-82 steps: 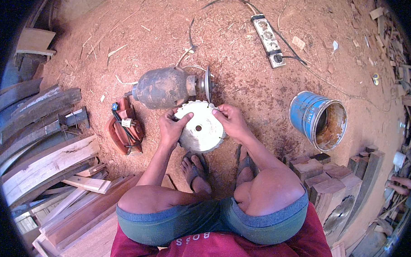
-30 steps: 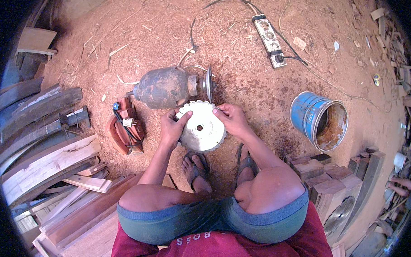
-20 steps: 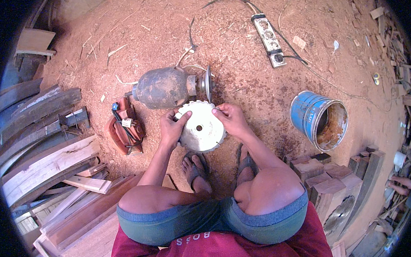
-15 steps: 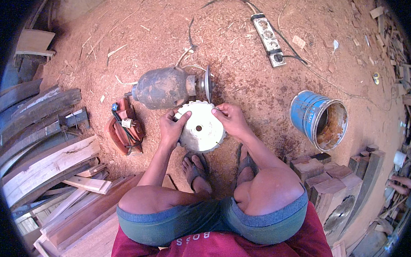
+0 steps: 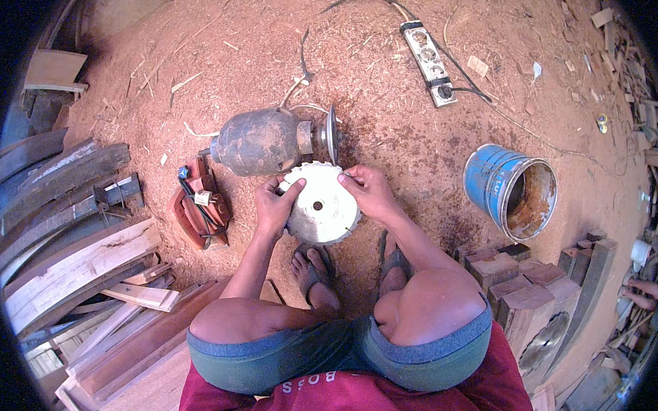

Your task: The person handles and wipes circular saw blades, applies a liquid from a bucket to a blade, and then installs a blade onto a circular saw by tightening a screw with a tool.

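Note:
A silvery circular saw blade (image 5: pixel 318 218) with a toothed rim and a dark centre hole is held flat between my two hands, above my feet. My left hand (image 5: pixel 275 203) pinches its left edge, thumb on top. The right edge sits between the thumb and fingers of my right hand (image 5: pixel 369 191). Just beyond the blade lies a dusty grey electric motor (image 5: pixel 259 139) with a thin grinding disc (image 5: pixel 333 135) on its shaft, seen nearly edge-on. The blade's far teeth appear close to the disc; I cannot tell whether they touch.
Left of the motor lies an orange-red power tool (image 5: pixel 200 212). A blue metal bucket (image 5: pixel 487 183) is tipped on its side at right. Beyond it, a white power strip (image 5: pixel 429 68) trails cables. Planks (image 5: pixel 80 269) pile at left; wooden blocks (image 5: pixel 525 292) stand at lower right.

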